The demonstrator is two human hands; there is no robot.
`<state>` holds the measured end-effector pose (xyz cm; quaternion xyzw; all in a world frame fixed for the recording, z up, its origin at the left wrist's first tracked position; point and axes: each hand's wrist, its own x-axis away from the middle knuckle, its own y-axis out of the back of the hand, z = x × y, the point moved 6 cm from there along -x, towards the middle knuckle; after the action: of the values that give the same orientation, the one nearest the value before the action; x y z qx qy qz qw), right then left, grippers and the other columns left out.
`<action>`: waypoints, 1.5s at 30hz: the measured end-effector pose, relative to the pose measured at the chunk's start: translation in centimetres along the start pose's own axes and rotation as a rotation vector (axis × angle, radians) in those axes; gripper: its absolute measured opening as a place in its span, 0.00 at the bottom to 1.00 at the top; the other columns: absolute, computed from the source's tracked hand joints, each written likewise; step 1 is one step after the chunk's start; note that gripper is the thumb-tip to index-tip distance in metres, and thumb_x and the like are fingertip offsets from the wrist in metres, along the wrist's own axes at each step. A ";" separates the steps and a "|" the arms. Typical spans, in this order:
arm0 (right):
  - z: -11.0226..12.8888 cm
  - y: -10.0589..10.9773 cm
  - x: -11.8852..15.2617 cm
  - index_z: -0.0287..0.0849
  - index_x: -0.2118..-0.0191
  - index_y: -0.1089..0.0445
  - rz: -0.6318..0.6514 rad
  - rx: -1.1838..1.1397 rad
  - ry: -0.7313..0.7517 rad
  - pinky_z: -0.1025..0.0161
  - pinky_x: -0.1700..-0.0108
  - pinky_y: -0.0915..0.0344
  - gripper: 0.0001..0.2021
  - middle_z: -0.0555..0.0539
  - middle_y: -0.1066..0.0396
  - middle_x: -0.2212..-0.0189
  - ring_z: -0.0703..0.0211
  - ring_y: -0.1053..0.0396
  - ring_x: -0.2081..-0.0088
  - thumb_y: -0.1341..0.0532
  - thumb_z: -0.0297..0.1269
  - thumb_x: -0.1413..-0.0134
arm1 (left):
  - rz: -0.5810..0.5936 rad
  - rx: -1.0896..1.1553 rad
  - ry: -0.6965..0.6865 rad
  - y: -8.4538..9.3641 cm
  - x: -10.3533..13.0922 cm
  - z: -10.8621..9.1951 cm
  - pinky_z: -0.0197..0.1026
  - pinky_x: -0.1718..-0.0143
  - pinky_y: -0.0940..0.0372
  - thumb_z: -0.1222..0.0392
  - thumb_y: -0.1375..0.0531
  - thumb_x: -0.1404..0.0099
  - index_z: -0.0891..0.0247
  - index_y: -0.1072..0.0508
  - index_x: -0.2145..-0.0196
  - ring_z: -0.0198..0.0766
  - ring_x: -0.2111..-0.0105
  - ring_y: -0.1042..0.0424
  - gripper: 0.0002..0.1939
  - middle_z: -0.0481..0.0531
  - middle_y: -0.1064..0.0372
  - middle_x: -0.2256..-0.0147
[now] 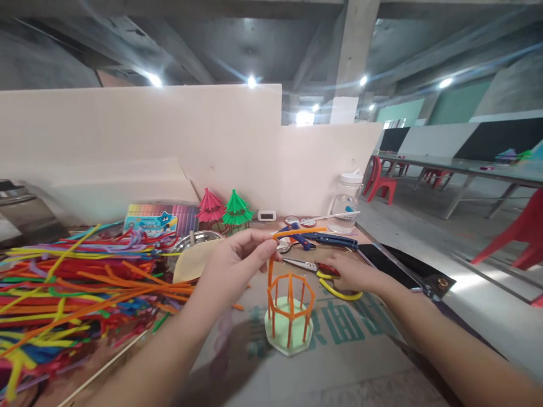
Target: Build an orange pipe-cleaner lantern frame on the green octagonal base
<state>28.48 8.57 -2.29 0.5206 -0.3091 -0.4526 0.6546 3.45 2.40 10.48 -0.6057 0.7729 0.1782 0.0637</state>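
Observation:
My left hand (240,261) pinches an orange pipe cleaner (299,231) between thumb and fingers. One end of the strip points right; the other bends down to the rim of a small orange pipe-cleaner frame (290,312). That frame has upright posts and a many-sided top ring, and it stands on a pale green base (292,346) on the cardboard. Further right, my right hand (350,272) has its fingers closed at the handles of the scissors (303,264), whose blades point left. The handles are red and yellow; my fingers partly cover them.
A big heap of coloured pipe cleaners (85,288) covers the left side. Behind stand a marker set (153,219), a metal bowl (186,242), red (210,206) and green (237,209) paper-like trees, a small clock (267,216) and a clear jar (343,206). A blue-handled tool (333,240) lies beyond the scissors.

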 end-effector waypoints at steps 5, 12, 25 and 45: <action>-0.9 0.6 0.1 0.42 0.52 0.28 -0.012 -0.010 -0.080 0.58 0.58 0.35 0.16 0.41 0.24 0.57 0.49 0.27 0.58 0.40 0.35 0.47 | -0.073 0.144 0.048 1.0 -0.5 0.4 0.32 0.79 0.45 0.46 0.33 0.42 0.64 0.26 0.63 0.26 0.81 0.43 0.19 0.47 0.26 0.73; -0.6 4.9 1.5 0.41 0.48 0.35 -0.029 -0.178 -0.023 0.57 0.56 0.34 0.20 0.43 0.27 0.58 0.51 0.30 0.59 0.40 0.45 0.43 | -0.122 0.253 0.081 1.7 -1.0 0.9 0.32 0.80 0.46 0.43 0.30 0.47 0.64 0.25 0.66 0.26 0.81 0.42 0.22 0.48 0.24 0.71; 10.4 7.4 4.3 0.45 0.56 0.37 -0.005 -0.680 0.271 0.64 0.62 0.37 0.15 0.49 0.33 0.63 0.59 0.36 0.63 0.39 0.49 0.42 | -0.055 0.078 0.041 -0.3 -0.9 1.2 0.34 0.77 0.46 0.43 0.34 0.43 0.64 0.24 0.70 0.30 0.78 0.39 0.19 0.48 0.26 0.74; 8.1 5.5 2.8 0.46 0.54 0.34 -0.147 -0.700 0.111 0.64 0.65 0.42 0.23 0.51 0.34 0.66 0.60 0.39 0.67 0.37 0.58 0.47 | 0.009 -0.290 -0.096 -0.7 -1.2 1.6 0.34 0.71 0.39 0.54 0.41 0.36 0.62 0.23 0.65 0.34 0.72 0.30 0.10 0.47 0.26 0.71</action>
<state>23.94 3.04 4.98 0.3097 -0.0612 -0.5479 0.7747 4.28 3.90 9.24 -0.5960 0.7376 0.3171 0.0118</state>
